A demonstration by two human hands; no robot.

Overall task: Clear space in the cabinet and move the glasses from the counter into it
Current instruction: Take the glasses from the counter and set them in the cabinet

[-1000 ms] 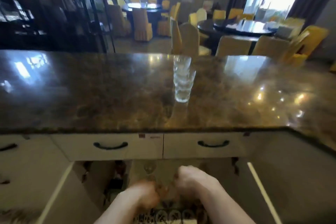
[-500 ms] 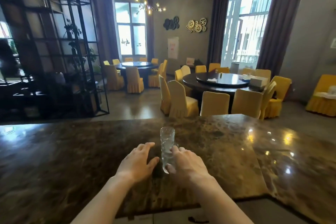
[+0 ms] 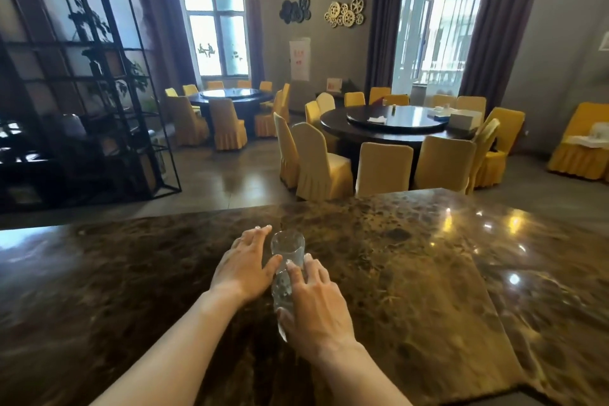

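A stack of clear glasses (image 3: 286, 252) stands on the brown marble counter (image 3: 412, 273), near its middle. My right hand (image 3: 316, 303) grips the lower part of the stack from the right, thumb on the near side and fingers wrapped round it. My left hand (image 3: 245, 265) lies against the stack's left side. Its fingers are straight beside the top glass and its thumb touches the glass. The cabinet under the counter is out of view.
Beyond the counter lies a dining room with round dark tables (image 3: 395, 122) and yellow-covered chairs (image 3: 316, 165). A black metal shelf frame (image 3: 82, 76) stands at the left. The counter's right wing (image 3: 543, 273) angles toward me.
The view rose from the open cabinet below to the counter top. Both hands came up from the cabinet and closed in on the stack of glasses; the right hand now grips it.
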